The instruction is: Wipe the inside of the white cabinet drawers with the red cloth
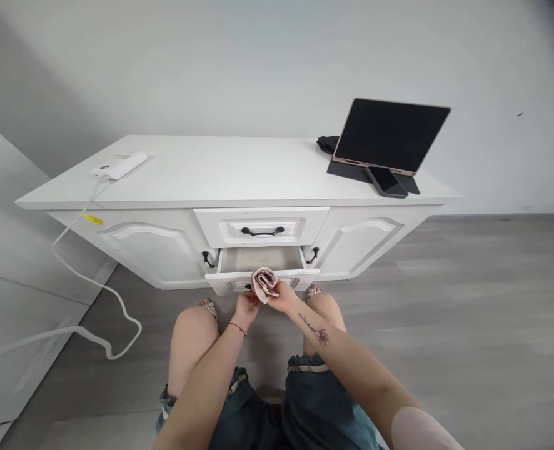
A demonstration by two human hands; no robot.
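Note:
A rolled-up pink and white cloth (264,284) is held between my two hands in front of the cabinet, its coiled end facing up. My right hand (282,296) grips it from the right, fingers closed around its side. On the lower left, my left hand (247,307) is closed against the roll, with its fingers partly hidden. Just beyond the cloth, the lower middle drawer (237,260) is pulled out, and its pale bottom shows. The roll and my hands cover part of that drawer's front and handle.
Above the drawer is a shut drawer (227,232) with a black handle. On the white cabinet top (230,172) stand a tablet (392,136), a phone (386,181), a black bundle (327,144) and a white power strip (121,165). Its cord (110,290) hangs down at left.

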